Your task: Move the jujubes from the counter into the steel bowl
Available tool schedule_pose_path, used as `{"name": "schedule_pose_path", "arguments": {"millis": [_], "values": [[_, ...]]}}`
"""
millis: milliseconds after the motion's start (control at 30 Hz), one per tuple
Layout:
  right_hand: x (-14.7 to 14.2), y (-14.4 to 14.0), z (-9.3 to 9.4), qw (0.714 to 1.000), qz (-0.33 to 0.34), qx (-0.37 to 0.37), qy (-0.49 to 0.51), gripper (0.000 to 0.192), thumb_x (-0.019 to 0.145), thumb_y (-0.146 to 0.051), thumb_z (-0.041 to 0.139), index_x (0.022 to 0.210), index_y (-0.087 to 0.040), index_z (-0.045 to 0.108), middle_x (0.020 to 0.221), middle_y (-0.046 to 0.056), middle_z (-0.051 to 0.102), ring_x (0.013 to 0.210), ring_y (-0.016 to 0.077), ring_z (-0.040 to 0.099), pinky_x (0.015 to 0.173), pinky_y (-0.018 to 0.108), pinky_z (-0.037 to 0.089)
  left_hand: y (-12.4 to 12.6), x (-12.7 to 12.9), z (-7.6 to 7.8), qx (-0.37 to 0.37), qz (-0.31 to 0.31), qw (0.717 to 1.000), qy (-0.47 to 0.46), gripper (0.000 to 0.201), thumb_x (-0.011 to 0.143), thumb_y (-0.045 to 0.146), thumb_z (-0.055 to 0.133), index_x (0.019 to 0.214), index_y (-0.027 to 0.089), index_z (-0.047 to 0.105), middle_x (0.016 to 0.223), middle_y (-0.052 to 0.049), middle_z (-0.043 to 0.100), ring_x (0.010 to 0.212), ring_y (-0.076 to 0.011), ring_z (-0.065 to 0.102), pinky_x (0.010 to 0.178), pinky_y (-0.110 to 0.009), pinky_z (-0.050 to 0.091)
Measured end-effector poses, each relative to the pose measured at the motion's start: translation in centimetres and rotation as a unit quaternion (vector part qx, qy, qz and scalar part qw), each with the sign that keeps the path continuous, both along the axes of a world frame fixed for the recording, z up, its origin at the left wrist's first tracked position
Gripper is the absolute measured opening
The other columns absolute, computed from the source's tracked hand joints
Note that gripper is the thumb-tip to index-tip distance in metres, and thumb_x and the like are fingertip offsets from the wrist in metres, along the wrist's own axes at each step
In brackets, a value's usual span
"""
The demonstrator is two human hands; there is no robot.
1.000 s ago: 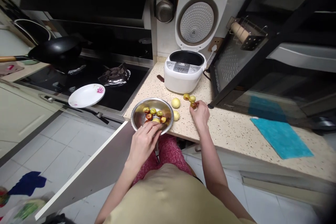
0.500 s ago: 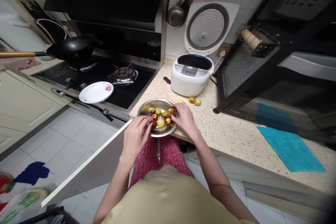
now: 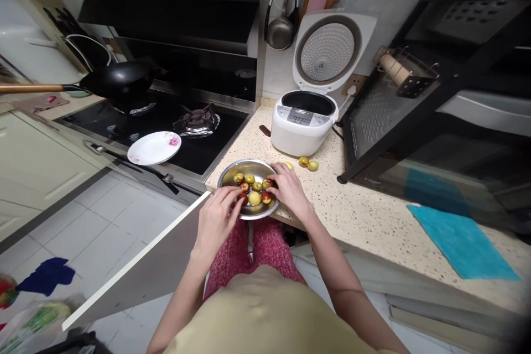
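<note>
A steel bowl [image 3: 230, 173] sits at the front edge of the speckled counter [image 3: 365, 204], holding several small yellow-green and red-brown fruits [image 3: 254, 197]. My left hand [image 3: 215, 217] grips the bowl's near rim, fingertips against a red fruit. My right hand [image 3: 291, 190] rests on the bowl's right rim with fingers spread over the fruits; nothing shows inside it. Two loose fruits [image 3: 308, 163] lie on the counter behind that hand, and a third [image 3: 289, 165] peeks out by its knuckles.
A white rice cooker [image 3: 299, 127] with its lid up stands behind the bowl. A black wire rack [image 3: 398, 110] is on the right, a teal cloth [image 3: 462, 240] further right. On the left are a stove with a white plate [image 3: 153, 147] and a wok [image 3: 120, 78]. A white cabinet door [image 3: 136, 265] stands open below.
My right hand carried a fruit from the counter over to the bowl and now rests at its rim. The left hand stayed on the bowl. The view shifted slightly.
</note>
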State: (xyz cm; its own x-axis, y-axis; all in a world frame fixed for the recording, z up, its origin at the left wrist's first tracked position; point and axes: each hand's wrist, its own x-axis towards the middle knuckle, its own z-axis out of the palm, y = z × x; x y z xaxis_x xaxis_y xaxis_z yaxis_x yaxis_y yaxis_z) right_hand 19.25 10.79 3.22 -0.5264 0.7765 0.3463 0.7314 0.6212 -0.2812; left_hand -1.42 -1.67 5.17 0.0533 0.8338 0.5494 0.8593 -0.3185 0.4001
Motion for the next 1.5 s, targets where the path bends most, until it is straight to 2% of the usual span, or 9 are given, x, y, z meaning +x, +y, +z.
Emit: {"name": "schedule_pose_path", "arguments": {"millis": [167,367,567,700,833,1033,1167,1267,1500], "values": [[0.2,-0.3,-0.5,1.0,-0.001,-0.009,0.026,0.02,0.084,-0.012,0.08,0.103,-0.017,0.082,0.148,0.016,0.061,0.141,0.0363,0.051,0.115,0.059,0.045,0.2,0.4,-0.1,0.002,-0.01,1.0,0.004,0.018,0.104,0.025,0.057,0.118,0.021,0.068,0.119,-0.007,0.076,0.109,-0.0245,0.073,0.093,-0.039,0.06],[1.3,-1.4,-1.1,0.992,-0.016,-0.009,0.126,0.019,0.092,-0.016,0.071,0.107,-0.021,0.081,0.137,0.013,0.069,0.134,0.0328,0.059,0.113,0.057,0.05,0.3,0.7,-0.2,-0.007,-0.018,1.0,0.005,0.018,0.105,0.025,0.057,0.118,0.022,0.068,0.119,-0.008,0.076,0.107,-0.0242,0.074,0.093,-0.04,0.061],[2.5,-4.3,-3.0,0.963,-0.068,0.009,0.26,0.025,0.101,-0.021,0.058,0.117,-0.024,0.077,0.126,0.012,0.072,0.121,0.0266,0.066,0.107,0.048,0.057,1.8,0.8,-0.4,-0.001,-0.061,0.997,0.038,0.022,0.105,0.026,0.056,0.123,0.023,0.067,0.121,-0.009,0.075,0.114,-0.0262,0.072,0.098,-0.043,0.06],[3.3,-5.9,-4.6,0.948,-0.07,0.038,0.309,0.028,0.102,-0.02,0.055,0.12,-0.026,0.076,0.122,0.011,0.073,0.117,0.0241,0.069,0.103,0.044,0.06,4.6,1.3,0.7,-0.013,-0.149,0.986,0.075,0.024,0.107,0.027,0.052,0.125,0.021,0.066,0.123,-0.01,0.074,0.114,-0.0244,0.072,0.099,-0.04,0.06],[5.3,-6.2,-5.8,0.936,-0.104,0.075,0.326,0.031,0.102,-0.016,0.052,0.118,-0.025,0.077,0.117,0.011,0.075,0.113,0.0238,0.07,0.1,0.044,0.061,9.2,2.8,2.2,-0.045,-0.224,0.967,0.109,0.026,0.106,0.024,0.052,0.129,0.021,0.065,0.126,-0.01,0.072,0.115,-0.0235,0.072,0.098,-0.039,0.06],[7.2,-5.9,-6.6,0.922,-0.178,0.097,0.329,0.031,0.101,-0.017,0.05,0.11,-0.025,0.078,0.107,0.009,0.076,0.104,0.0237,0.072,0.092,0.042,0.062,16.9,8.4,3.4,-0.09,-0.286,0.925,0.234,0.041,0.102,0.015,0.052,0.142,0.022,0.057,0.141,-0.011,0.063,0.118,-0.0246,0.07,0.093,-0.036,0.06],[7.1,-5.9,-6.8,0.917,-0.19,0.105,0.336,0.031,0.1,-0.016,0.05,0.109,-0.026,0.078,0.104,0.008,0.077,0.1,0.0232,0.072,0.09,0.042,0.062,20.2,12.9,2.9,-0.117,-0.291,0.885,0.344,0.047,0.1,0.009,0.052,0.145,0.016,0.054,0.145,-0.016,0.059,0.113,-0.0259,0.07,0.085,-0.034,0.058],[7.1,-6.0,-6.8,0.912,-0.199,0.11,0.342,0.032,0.1,-0.015,0.049,0.109,-0.026,0.078,0.103,0.008,0.077,0.099,0.023,0.072,0.09,0.041,0.061,21.7,15.0,1.7,-0.122,-0.29,0.872,0.376,0.046,0.097,0.003,0.05,0.142,0.011,0.055,0.138,-0.019,0.062,0.112,-0.0276,0.069,0.082,-0.034,0.057],[7.3,-6.1,-6.6,0.911,-0.194,0.115,0.345,0.031,0.099,-0.012,0.05,0.107,-0.026,0.077,0.099,0.007,0.076,0.096,0.0222,0.071,0.087,0.04,0.06,22.4,15.7,0.6,-0.122,-0.277,0.872,0.384,0.044,0.093,-0.003,0.05,0.133,0.011,0.061,0.128,-0.017,0.067,0.117,-0.0263,0.066,0.099,-0.035,0.052]]}}
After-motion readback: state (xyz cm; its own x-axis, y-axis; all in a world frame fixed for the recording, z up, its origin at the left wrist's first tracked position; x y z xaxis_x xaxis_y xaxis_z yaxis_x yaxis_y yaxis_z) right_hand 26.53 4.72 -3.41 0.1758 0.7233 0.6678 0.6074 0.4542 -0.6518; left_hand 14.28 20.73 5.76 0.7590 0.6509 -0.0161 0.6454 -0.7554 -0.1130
